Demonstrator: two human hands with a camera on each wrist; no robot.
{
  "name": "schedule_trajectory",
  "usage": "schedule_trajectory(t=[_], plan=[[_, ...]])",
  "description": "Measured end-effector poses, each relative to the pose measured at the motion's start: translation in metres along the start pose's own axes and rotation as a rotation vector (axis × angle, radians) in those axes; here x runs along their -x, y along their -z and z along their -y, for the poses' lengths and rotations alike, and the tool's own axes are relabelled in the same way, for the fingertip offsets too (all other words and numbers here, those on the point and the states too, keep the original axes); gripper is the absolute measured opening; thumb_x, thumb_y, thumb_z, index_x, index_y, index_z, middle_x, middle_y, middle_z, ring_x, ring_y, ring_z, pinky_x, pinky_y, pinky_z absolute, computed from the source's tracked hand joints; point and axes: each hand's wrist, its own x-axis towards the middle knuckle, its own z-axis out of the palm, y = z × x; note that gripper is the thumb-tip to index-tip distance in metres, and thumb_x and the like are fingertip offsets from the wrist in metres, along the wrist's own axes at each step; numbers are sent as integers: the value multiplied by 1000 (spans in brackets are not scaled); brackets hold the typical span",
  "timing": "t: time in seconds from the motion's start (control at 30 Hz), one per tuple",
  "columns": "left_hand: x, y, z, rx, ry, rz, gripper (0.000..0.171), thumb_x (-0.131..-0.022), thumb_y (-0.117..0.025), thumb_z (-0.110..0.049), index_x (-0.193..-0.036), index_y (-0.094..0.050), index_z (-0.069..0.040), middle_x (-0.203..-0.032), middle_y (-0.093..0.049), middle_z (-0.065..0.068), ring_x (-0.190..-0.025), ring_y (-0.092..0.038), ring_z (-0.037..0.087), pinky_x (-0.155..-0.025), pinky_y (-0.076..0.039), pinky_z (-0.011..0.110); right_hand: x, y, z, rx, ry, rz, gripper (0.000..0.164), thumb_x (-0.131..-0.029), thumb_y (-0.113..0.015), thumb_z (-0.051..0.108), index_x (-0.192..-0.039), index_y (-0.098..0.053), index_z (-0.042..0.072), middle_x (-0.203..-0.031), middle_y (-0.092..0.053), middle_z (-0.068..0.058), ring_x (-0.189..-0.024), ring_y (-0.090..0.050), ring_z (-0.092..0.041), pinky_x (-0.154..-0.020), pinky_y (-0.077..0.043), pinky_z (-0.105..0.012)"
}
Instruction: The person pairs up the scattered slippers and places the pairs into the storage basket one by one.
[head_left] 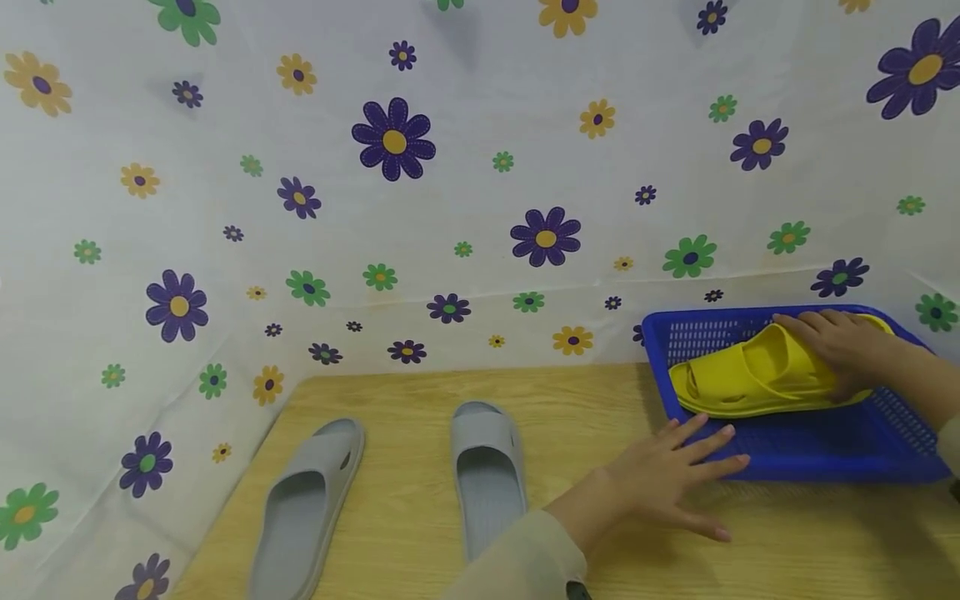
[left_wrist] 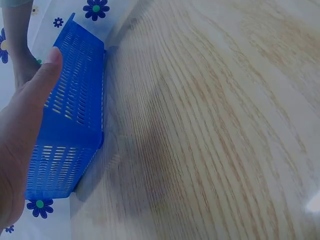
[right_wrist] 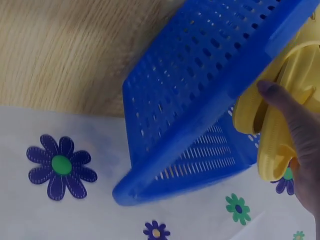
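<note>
Yellow slippers [head_left: 783, 379] sit in the blue plastic basket [head_left: 795, 477] on the right side of the table. The right wrist view shows two heel ends of the yellow slippers [right_wrist: 274, 150] pressed together, with the thumb of my right hand [right_wrist: 305, 145] across them. In the head view my right hand [head_left: 843, 342] grips them from above at their right end. My left hand [head_left: 675, 471] hovers by the basket's near left corner, fingers spread and holding nothing. Whether its fingertips touch the rim, I cannot tell.
Two grey slippers stand apart on the wood-grain table [head_left: 405, 500]: a left one [head_left: 300, 508] and one nearer the middle [head_left: 487, 467], partly covered by my left sleeve [head_left: 525, 562]. Flower-printed white cloth [head_left: 465, 200] rises behind the table and along its left side.
</note>
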Motion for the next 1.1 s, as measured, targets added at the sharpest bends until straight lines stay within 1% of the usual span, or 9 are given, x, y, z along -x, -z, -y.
schedule_trajectory(t=[0.2,0.33,0.43,0.57,0.63,0.77,0.83,1.0,1.1], plan=[[5,4,0,34,-7,40,87,-84,-35,-76,-150,6,-38,-157,13,-10,-145,15,20,-118,-5,34,0,-18,3,-111,-78,86,129,-38,-95,28,-135,-16,-2,-115,-52,-31,-101,-52,-53,-85,-42,-66],[8,6,0,27,-13,64,88,-83,-35,-77,-150,6,-38,-157,12,-12,-145,12,20,-118,-7,33,6,-31,7,-208,-129,158,129,-47,-93,15,-140,-8,-3,-121,-46,-40,-104,-49,-59,-87,-40,-67],[8,8,1,20,-19,70,87,-83,-34,-77,-150,6,-38,-157,13,-12,-146,11,20,-118,-8,33,8,-34,8,-178,-154,178,124,-57,-87,3,-144,1,-1,-127,-38,-45,-106,-45,-62,-88,-39,-67],[8,8,1,13,-12,71,87,-83,-34,-77,-150,6,-38,-157,13,-13,-145,13,20,-117,-8,33,6,-33,8,-84,-179,181,116,-63,-82,-2,-145,0,0,-131,-36,-44,-109,-45,-60,-91,-37,-66],[8,8,1,13,-8,72,87,-83,-34,-77,-149,7,-39,-157,11,-13,-145,14,20,-117,-8,33,6,-32,9,-62,-184,176,115,-63,-83,1,-145,-3,-2,-130,-37,-43,-109,-47,-58,-91,-38,-65],[4,10,-2,18,-6,58,89,-82,-34,-78,-149,10,-39,-157,11,-13,-144,15,20,-117,-6,32,14,-31,9,-34,-203,140,115,-64,-86,16,-144,-7,-5,-130,-38,-42,-109,-48,-56,-90,-40,-64],[2,10,-4,17,-3,54,90,-82,-34,-79,-148,12,-39,-156,13,-13,-144,16,19,-117,-4,31,19,-31,9,-36,-213,120,120,-62,-87,26,-146,-6,-4,-131,-38,-42,-110,-47,-56,-92,-38,-65],[0,7,-4,-9,27,70,98,-76,-34,-84,-147,16,-38,-154,20,-10,-143,20,20,-117,-1,33,24,-28,11,-44,-209,67,139,-60,-84,43,-148,16,4,-129,-38,-42,-111,-46,-56,-95,-34,-66],[1,5,-3,-46,46,73,103,-72,-34,-88,-147,17,-37,-155,20,-8,-142,22,21,-118,1,36,22,-22,16,-58,-211,40,141,-61,-82,48,-146,23,6,-129,-40,-40,-114,-43,-57,-97,-31,-68]])
